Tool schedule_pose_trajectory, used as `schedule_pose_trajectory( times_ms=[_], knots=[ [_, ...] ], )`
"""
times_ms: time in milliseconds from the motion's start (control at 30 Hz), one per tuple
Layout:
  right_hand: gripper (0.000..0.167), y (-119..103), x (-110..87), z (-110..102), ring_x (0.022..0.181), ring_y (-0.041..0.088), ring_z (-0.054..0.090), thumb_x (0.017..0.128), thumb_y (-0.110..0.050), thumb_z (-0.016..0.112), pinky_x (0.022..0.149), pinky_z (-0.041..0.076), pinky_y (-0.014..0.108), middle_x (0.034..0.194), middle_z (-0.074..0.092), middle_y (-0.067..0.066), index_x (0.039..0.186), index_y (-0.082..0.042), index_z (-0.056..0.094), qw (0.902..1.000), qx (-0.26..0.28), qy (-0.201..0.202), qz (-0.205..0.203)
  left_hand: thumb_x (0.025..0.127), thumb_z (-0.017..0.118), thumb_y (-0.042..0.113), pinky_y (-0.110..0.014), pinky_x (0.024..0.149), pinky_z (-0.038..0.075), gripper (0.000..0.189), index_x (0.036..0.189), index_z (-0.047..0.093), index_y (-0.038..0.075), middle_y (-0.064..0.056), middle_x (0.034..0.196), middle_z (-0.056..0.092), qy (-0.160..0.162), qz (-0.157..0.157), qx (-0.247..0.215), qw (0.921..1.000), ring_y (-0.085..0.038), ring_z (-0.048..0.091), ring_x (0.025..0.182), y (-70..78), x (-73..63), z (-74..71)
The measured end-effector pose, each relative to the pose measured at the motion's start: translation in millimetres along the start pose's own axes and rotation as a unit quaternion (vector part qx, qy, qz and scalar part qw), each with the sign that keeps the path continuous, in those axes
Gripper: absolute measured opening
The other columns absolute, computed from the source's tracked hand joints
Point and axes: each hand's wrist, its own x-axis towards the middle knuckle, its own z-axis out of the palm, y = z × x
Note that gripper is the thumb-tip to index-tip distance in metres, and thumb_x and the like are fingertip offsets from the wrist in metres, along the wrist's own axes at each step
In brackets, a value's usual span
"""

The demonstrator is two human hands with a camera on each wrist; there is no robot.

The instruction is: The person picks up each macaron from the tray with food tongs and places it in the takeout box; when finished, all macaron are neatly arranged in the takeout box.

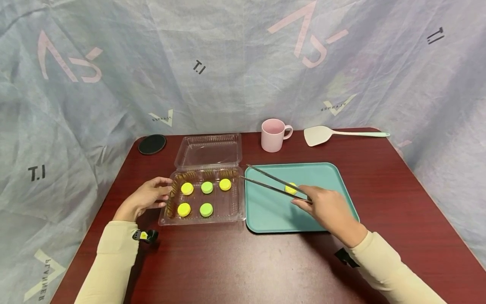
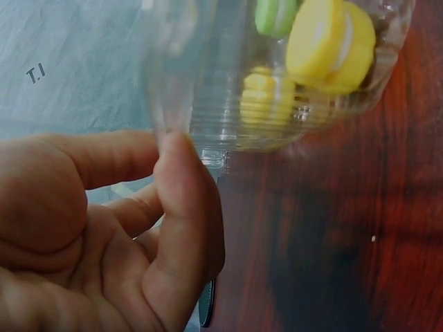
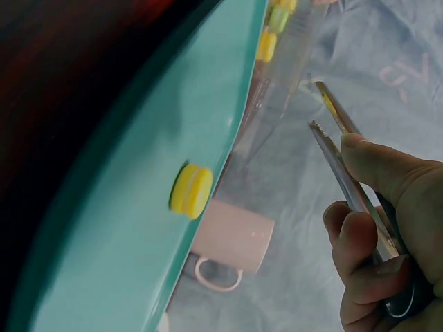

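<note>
Left hand [image 1: 149,196] pinches the clear box [image 1: 205,221] rim, your 11 o'clock; right hand [image 1: 330,211] grips tongs [image 1: 276,190], tips apart, empty. Likely between picks; next calls for tips onto the tray [image 1: 265,217]'s yellow macaron [image 3: 191,191], 1 o'clock.

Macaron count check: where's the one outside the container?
Right wrist view, just left of centre: the yellow macaron lies on the teal tray, apart from the tongs.

Bright head view, pale glare on red tabletop [image 1: 243,261], dimmer wrist views, clear container [image 2: 208,97] blurred at left wrist
</note>
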Motion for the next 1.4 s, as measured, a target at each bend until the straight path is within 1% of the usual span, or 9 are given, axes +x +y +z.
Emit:
schedule_pose_trajectory(
  times_ms=[133,300,467,533,667,867,1067,1233,1400],
  knots=[
    [0.061,7.2,-5.9,-5.5,0.056,0.008,0.056,0.098,-0.065,0.041,0.046,0.045,0.031,0.071,0.062,-0.007,0.096,-0.011,0.069,0.9998,-0.014,-0.003,0.014,0.105,0.053,0.015,-0.025,0.066,0.054,0.047,0.145,0.037,-0.004,-0.007,0.099,0.054,0.000,0.005,-0.002,1.0000,-0.012,0.055,0.079,0.6,1.9,0.6],
    [0.043,14.8,-14.8,-9.7,0.056,0.008,0.057,0.092,-0.055,0.066,0.042,0.044,0.031,0.072,0.065,-0.008,0.098,-0.012,0.071,0.9993,-0.021,-0.006,0.031,0.105,0.054,0.017,-0.026,0.067,0.055,0.048,0.145,0.037,-0.004,-0.008,0.102,0.054,-0.002,0.001,0.004,1.0000,-0.013,0.056,0.081,-1.4,0.7,0.4],
    [0.032,20.7,-20.1,-13.1,0.050,0.002,0.046,0.088,-0.046,0.075,0.039,0.037,0.027,0.064,0.052,-0.016,0.087,-0.016,0.063,0.9988,-0.021,-0.014,0.041,0.105,0.053,0.017,-0.026,0.068,0.055,0.048,0.145,0.037,-0.004,-0.009,0.103,0.054,0.001,0.000,0.003,1.0000,-0.013,0.056,0.082,-3.9,-0.9,-2.0],
    [0.032,22.7,-22.5,-14.4,0.048,0.000,0.039,0.086,-0.043,0.078,0.039,0.033,0.025,0.062,0.045,-0.018,0.083,-0.018,0.058,0.9985,-0.021,-0.019,0.047,0.105,0.053,0.017,-0.026,0.067,0.055,0.047,0.145,0.037,-0.004,-0.008,0.102,0.054,0.001,-0.001,-0.001,1.0000,-0.013,0.056,0.081,-4.4,-0.9,-3.2],
    [0.034,26.3,-29.4,-16.8,0.047,0.001,0.033,0.078,-0.030,0.085,0.039,0.029,0.024,0.060,0.038,-0.017,0.079,-0.020,0.052,0.9978,-0.027,-0.021,0.057,0.105,0.053,0.016,-0.025,0.067,0.054,0.046,0.144,0.038,-0.003,-0.008,0.101,0.053,-0.001,0.000,-0.002,1.0000,-0.012,0.056,0.080,-2.1,1.1,-3.7],
    [0.033,29.3,-42.2,-17.1,0.047,0.000,0.032,0.076,-0.028,0.086,0.039,0.028,0.024,0.059,0.036,-0.018,0.079,-0.020,0.054,0.9970,-0.037,-0.027,0.063,0.106,0.052,0.015,-0.025,0.066,0.054,0.045,0.145,0.038,-0.004,-0.008,0.100,0.053,-0.009,-0.006,0.000,0.9999,-0.012,0.055,0.078,1.3,3.6,-3.4],
    [0.031,32.7,-53.7,-20.7,0.048,0.001,0.033,0.076,-0.030,0.086,0.039,0.030,0.025,0.059,0.036,-0.017,0.080,-0.021,0.056,0.9964,-0.036,-0.022,0.074,0.106,0.052,0.014,-0.025,0.065,0.054,0.046,0.144,0.036,-0.005,-0.008,0.099,0.054,-0.011,0.004,0.001,0.9999,-0.012,0.055,0.077,2.3,3.6,-1.8],
    [0.030,32.7,-65.3,-24.5,0.048,-0.001,0.034,0.075,-0.027,0.087,0.039,0.031,0.026,0.060,0.037,-0.019,0.082,-0.023,0.058,0.9947,-0.038,-0.032,0.089,0.105,0.052,0.013,-0.025,0.064,0.053,0.046,0.144,0.036,-0.006,-0.007,0.096,0.053,-0.010,0.002,-0.003,0.9999,-0.011,0.054,0.075,2.5,3.7,-0.9],
    [0.030,33.5,-74.0,-29.0,0.050,0.002,0.040,0.072,-0.025,0.089,0.039,0.033,0.030,0.059,0.042,-0.016,0.087,-0.021,0.064,0.9926,-0.045,-0.033,0.108,0.105,0.052,0.013,-0.024,0.064,0.053,0.046,0.144,0.036,-0.006,-0.007,0.096,0.053,-0.006,-0.002,-0.002,1.0000,-0.011,0.054,0.075,3.4,3.0,-0.8]
  ],
)
